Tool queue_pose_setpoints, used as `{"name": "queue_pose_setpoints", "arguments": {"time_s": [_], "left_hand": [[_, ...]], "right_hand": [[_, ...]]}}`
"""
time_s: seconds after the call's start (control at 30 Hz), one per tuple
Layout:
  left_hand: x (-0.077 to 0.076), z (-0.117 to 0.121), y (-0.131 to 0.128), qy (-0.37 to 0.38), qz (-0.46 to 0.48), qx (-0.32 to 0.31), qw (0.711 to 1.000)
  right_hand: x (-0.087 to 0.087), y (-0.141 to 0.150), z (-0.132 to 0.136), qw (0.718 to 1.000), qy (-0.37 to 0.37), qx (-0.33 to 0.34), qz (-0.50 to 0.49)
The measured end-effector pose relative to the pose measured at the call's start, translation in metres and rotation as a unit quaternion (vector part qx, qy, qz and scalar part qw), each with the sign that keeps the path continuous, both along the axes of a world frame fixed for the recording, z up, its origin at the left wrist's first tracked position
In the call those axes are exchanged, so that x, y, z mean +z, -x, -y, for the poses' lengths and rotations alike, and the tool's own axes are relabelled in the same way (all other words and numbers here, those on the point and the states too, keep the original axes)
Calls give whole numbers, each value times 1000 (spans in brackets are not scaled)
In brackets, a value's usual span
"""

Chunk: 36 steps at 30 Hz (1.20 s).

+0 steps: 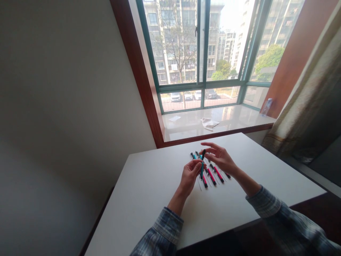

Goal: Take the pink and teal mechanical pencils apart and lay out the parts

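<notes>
My left hand (191, 173) is closed round a teal pen (202, 167) held upright above the white table (149, 199). My right hand (218, 157) pinches the pen's black top end, its other fingers spread. Below the hands lie several pink and teal pens (214, 175) in a row on the table, each with black ends. Both sleeves are plaid.
A window sill (234, 117) runs behind the table, with a crumpled white cloth (209, 123), a slip of paper (174, 118) and a plastic bottle (266, 106) on it. A curtain (306, 106) hangs at the right. A plain wall stands at the left.
</notes>
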<state>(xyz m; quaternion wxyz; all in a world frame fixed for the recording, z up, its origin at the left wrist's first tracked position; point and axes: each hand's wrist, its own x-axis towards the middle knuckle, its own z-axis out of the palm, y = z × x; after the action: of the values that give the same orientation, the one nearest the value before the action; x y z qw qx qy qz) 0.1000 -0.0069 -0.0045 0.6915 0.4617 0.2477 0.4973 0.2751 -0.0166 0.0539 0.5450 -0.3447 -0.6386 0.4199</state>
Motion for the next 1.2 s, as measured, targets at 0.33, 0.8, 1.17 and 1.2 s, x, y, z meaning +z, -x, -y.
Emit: {"name": "queue_pose_setpoints", "arguments": {"time_s": [0.33, 0.8, 1.17, 1.2], "left_hand": [[-2, 1, 2, 6, -3, -8, 1000], [-2, -3, 9, 22, -40, 8, 999], [-3, 1, 4, 19, -50, 12, 998], [-2, 1, 4, 19, -52, 12, 998]], "right_hand": [[33, 1, 5, 998, -51, -22, 3], [-55, -87, -18, 918, 43, -322, 226], [-106, -90, -14, 861, 60, -335, 379], [-106, -89, -14, 862, 58, -333, 377]]}}
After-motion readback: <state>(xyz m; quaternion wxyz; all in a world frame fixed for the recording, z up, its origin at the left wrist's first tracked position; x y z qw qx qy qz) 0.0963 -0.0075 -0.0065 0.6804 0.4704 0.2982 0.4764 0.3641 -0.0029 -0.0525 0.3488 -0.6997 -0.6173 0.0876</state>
